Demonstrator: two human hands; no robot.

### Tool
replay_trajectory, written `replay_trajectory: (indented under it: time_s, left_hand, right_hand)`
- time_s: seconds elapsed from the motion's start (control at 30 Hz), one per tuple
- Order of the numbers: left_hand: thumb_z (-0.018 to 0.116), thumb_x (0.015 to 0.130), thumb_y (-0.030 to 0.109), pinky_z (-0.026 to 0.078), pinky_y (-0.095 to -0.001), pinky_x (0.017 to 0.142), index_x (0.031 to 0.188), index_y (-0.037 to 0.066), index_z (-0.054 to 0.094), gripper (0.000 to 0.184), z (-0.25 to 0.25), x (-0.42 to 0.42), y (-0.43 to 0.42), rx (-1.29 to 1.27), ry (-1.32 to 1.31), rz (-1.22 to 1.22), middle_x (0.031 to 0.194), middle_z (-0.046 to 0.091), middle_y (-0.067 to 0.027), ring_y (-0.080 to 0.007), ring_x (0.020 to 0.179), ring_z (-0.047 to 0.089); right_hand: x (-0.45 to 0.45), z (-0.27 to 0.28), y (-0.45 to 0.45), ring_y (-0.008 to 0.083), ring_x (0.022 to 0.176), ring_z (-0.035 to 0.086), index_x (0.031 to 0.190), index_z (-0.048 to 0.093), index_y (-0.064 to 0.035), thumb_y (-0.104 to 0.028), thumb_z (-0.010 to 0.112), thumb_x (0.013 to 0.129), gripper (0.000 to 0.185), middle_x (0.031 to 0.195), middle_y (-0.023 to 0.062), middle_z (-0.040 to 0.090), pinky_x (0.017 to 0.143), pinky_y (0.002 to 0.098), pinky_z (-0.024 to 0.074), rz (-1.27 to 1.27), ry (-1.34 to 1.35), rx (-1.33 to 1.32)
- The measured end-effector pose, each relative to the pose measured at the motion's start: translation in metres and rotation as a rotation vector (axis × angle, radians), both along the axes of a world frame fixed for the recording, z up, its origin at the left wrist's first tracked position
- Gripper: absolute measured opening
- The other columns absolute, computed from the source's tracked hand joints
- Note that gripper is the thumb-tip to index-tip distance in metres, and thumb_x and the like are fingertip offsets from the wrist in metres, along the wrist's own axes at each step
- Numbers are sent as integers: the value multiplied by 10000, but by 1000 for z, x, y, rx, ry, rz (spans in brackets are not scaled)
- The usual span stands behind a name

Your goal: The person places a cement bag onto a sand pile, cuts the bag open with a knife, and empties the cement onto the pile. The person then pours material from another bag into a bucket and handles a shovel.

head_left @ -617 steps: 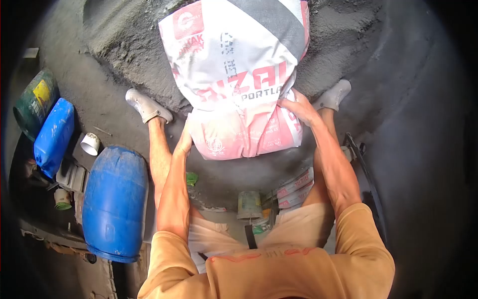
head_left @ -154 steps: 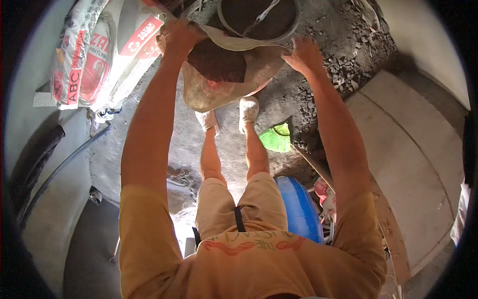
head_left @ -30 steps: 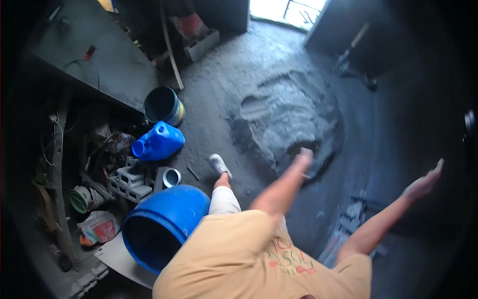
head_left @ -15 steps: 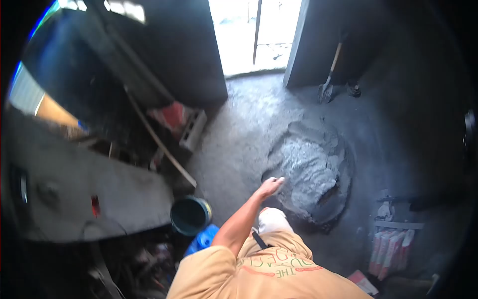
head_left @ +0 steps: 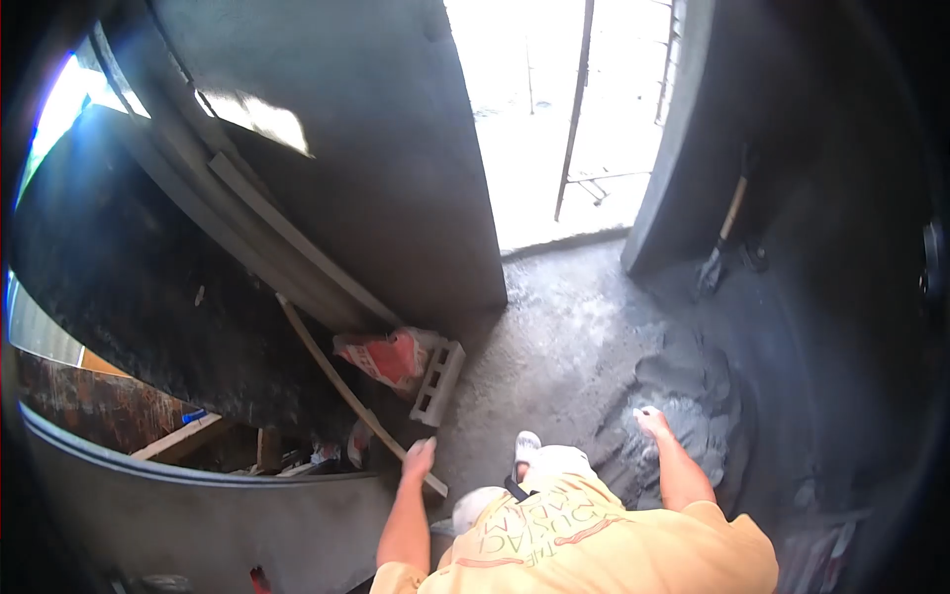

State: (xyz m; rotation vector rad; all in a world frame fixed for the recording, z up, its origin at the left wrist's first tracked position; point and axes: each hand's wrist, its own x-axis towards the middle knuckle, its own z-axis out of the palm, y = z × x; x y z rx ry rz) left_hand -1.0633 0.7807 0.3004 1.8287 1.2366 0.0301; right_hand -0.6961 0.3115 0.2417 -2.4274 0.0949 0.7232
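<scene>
My left hand (head_left: 420,457) is at the lower middle, fingers curled in. In the view it overlaps the lower end of a long wooden strip (head_left: 341,386); whether it touches the strip I cannot tell. Nothing shows in its fingers. To the right, my right hand (head_left: 650,423) hangs above a grey heap of wet-looking mortar or cement (head_left: 693,381), apart from it as far as I can see. Its fingers look loosely apart and no object shows in them. Below me one shoe (head_left: 527,443) stands forward on the concrete floor.
A hollow concrete block (head_left: 437,384) and a red-and-white bag (head_left: 386,356) lie by the left wall. A shovel (head_left: 727,233) leans at the right wall beyond the heap. A bright doorway (head_left: 554,129) opens ahead. A low grey wall (head_left: 218,525) runs at the left.
My view has turned left and tilted up toward the doorway. My left hand has swung from beside the heap to the left, and my right hand has come into view.
</scene>
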Motion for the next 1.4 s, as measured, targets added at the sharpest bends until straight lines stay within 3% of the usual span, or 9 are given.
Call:
replay_trajectory:
  time_s: [0.27, 0.5, 0.53, 0.57, 0.67, 0.83, 0.9, 1.2, 1.4]
  left_hand:
    - [465, 925, 483, 473, -449, 882, 1138, -63, 619, 606, -45, -133, 52, -358, 605, 619, 1079, 642, -266, -410, 1027, 606]
    - [486, 926, 502, 488, -403, 588, 933, 22, 645, 506, -80, 202, 207, -253, 492, -374, 767, 617, -113, -225, 659, 606]
    - [481, 932, 507, 416, -365, 485, 800, 64, 619, 483, -108, 264, 231, -495, 310, 124, 628, 538, -39, -163, 538, 527]
    - [492, 944, 460, 394, -366, 476, 813, 86, 612, 414, -128, 336, 275, -604, 264, -130, 645, 523, -5, -153, 514, 477]
    - [403, 981, 475, 289, -290, 423, 687, 196, 450, 408, -17, 533, 212, -490, -7, -265, 558, 372, 65, -90, 448, 348]
    - [361, 952, 593, 446, -434, 882, 1253, 56, 532, 639, -31, 721, 112, -802, 209, -700, 1194, 580, -149, -273, 1083, 561]
    - [350, 934, 631, 242, -567, 1083, 1436, 18, 338, 792, -23, 761, 66, -812, 211, -732, 1480, 335, -228, -388, 1362, 325]
    - [296, 919, 694, 262, -519, 1097, 1473, 77, 293, 828, 57, 977, -151, -1301, 158, -572, 1493, 330, -172, -354, 1377, 302]
    - [371, 984, 544, 422, -382, 971, 1429, 62, 359, 657, 128, 1072, -247, -1336, 261, -1178, 1366, 497, -148, -263, 1200, 515]
  right_hand:
    - [180, 154, 204, 298, 1044, 629, 1196, 598, -37, -418, 634, 846, 518, 1106, 198, 657, 890, 367, 485, 167, -321, 235]
    - [188, 76, 165, 335, 1150, 572, 1253, 560, -17, -463, 653, 810, 636, 1208, 223, 607, 974, 404, 444, -167, -19, -185]
    - [189, 61, 163, 345, 1182, 550, 1269, 547, -15, -473, 654, 804, 661, 1242, 229, 587, 996, 407, 429, -268, 24, -213]
    - [182, 51, 160, 358, 1217, 518, 1289, 519, -2, -468, 641, 816, 676, 1274, 250, 556, 1017, 415, 409, -363, 19, -221]
    - [154, 42, 162, 379, 1247, 480, 1325, 479, -12, -464, 576, 866, 651, 1304, 262, 524, 1038, 434, 386, -589, 50, -144]
    - [164, 9, 174, 390, 1339, 358, 1416, 365, -17, -481, 468, 916, 691, 1428, 267, 386, 1103, 433, 304, -694, 468, -294]
    - [230, 9, 169, 392, 1340, 354, 1419, 361, -9, -474, 461, 926, 686, 1428, 274, 383, 1109, 428, 295, -636, 320, -158]
    - [565, 288, 102, 382, 1325, 373, 1357, 448, -9, -309, 490, 959, 500, 1421, 212, 410, 1097, 440, 300, -488, -1015, 8]
    - [617, 139, 89, 367, 1296, 421, 1332, 476, -8, -350, 532, 929, 532, 1382, 220, 458, 1081, 432, 335, -626, -648, 48]
